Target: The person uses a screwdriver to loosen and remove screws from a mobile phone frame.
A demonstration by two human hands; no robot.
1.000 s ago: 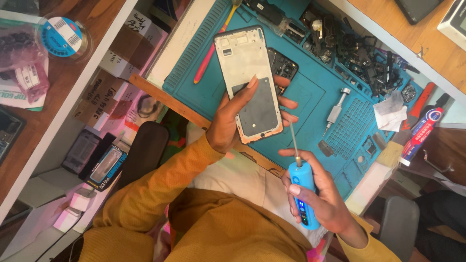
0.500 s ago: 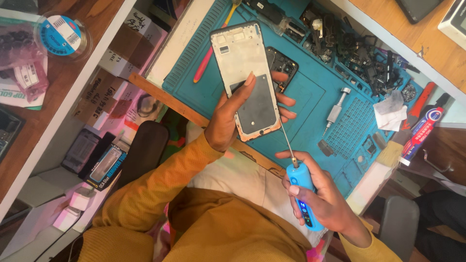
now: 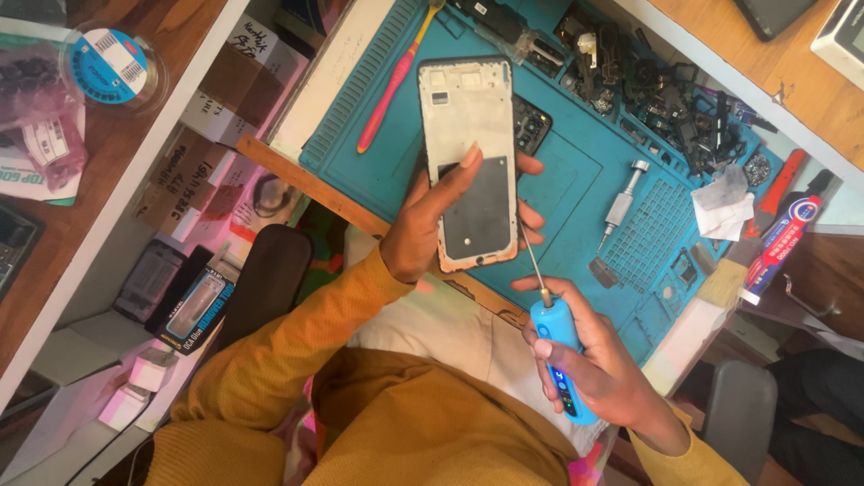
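Left hand [image 3: 430, 225] clenched on phone frame [image 3: 470, 144], held w/ open back up, above blue mat [image 3: 576, 193], thumb across the dark panel, fingertips showing past the right edge. Frame tilted, lower end toward the person.

Right hand [image 3: 598, 360] wrapped tight round blue driver [image 3: 560, 355]; thin bit [image 3: 531, 261] points up, tip at or just beside frame's right edge near bottom corner. Contact – can't tell.

Mat lies on table [image 3: 792, 81]. On mat: red-yellow pry tool [image 3: 391, 81] left of frame, dark phone part just beside frame on right, silver driver [image 3: 621, 202] further right, heap of small black parts [image 3: 666, 99] at far end. White wipe [image 3: 724, 202] & red-blue tube [image 3: 778, 247] near mat's right edge. Tape roll [image 3: 112, 63] on wooden shelf, far left.
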